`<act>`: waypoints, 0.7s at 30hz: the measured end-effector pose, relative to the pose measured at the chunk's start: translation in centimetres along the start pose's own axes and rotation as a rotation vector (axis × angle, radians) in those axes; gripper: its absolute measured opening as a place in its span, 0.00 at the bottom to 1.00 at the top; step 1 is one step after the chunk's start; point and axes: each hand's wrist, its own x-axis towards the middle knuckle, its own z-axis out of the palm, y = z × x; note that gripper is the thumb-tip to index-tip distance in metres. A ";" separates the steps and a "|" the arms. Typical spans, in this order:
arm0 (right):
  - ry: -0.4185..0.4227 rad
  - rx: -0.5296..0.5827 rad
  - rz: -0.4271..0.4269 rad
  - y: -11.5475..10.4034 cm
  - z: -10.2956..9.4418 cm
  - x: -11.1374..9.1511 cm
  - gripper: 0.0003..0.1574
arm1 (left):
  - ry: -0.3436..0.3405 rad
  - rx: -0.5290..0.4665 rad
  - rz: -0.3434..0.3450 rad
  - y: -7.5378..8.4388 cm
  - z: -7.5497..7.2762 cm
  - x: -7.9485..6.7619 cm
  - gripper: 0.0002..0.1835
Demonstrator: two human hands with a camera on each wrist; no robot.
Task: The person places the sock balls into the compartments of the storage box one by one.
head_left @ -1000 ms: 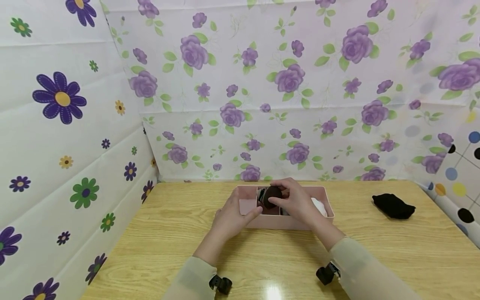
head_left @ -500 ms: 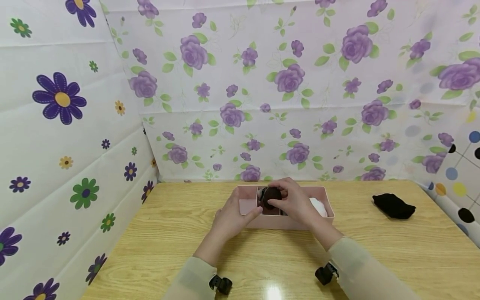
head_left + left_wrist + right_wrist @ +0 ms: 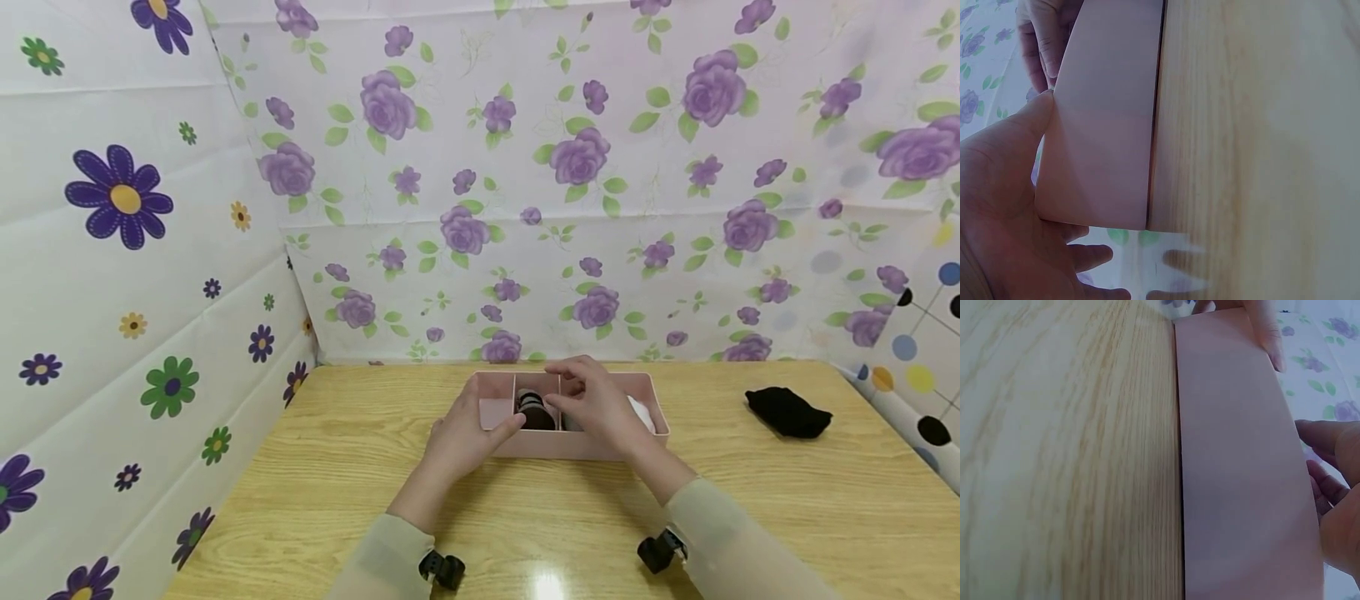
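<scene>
A pink divided storage box (image 3: pixel 558 447) sits on the table, long side towards me. My left hand (image 3: pixel 459 435) grips its left end, thumb over the front rim and fingers around the end wall. In the middle-left compartment lies a dark brown rolled bundle with grey bands (image 3: pixel 536 412), resembling a rolled sock. Just right of that bundle, my right hand (image 3: pixel 598 405) hovers over the box with thumb and fingers apart and nothing between them. In the right wrist view the right fingers (image 3: pixel 1329 434) are at the box's rim, partly hidden by its wall.
A white soft item (image 3: pixel 642 412) lies in the box's right compartment, partly hidden by my right hand. The leftmost compartment (image 3: pixel 495 412) shows its pink floor. A black cloth item (image 3: pixel 787 412) lies on the wooden table (image 3: pixel 337 467) to the right. Flowered sheets hang behind and at left.
My right hand has let go of the dark rolled bundle and drawn slightly right. The bundle now lies lower in its compartment, with its grey bands facing up. My left hand has stayed put.
</scene>
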 end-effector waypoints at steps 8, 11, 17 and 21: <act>0.077 -0.068 -0.048 0.7 -1.8 -0.9 0.26 | 0.001 0.005 0.000 0.2 0.0 0.2 0.65; 0.102 -0.117 -0.040 1.2 -2.7 -1.5 0.26 | 0.001 0.005 -0.002 0.2 0.0 0.2 0.66; 0.109 -0.146 0.004 1.9 -4.7 -3.0 0.30 | 0.000 -0.003 -0.006 0.3 -0.1 0.1 0.66; 0.107 -0.175 0.036 2.5 -5.9 -4.2 0.33 | -0.001 -0.002 -0.004 0.1 0.1 -0.1 0.67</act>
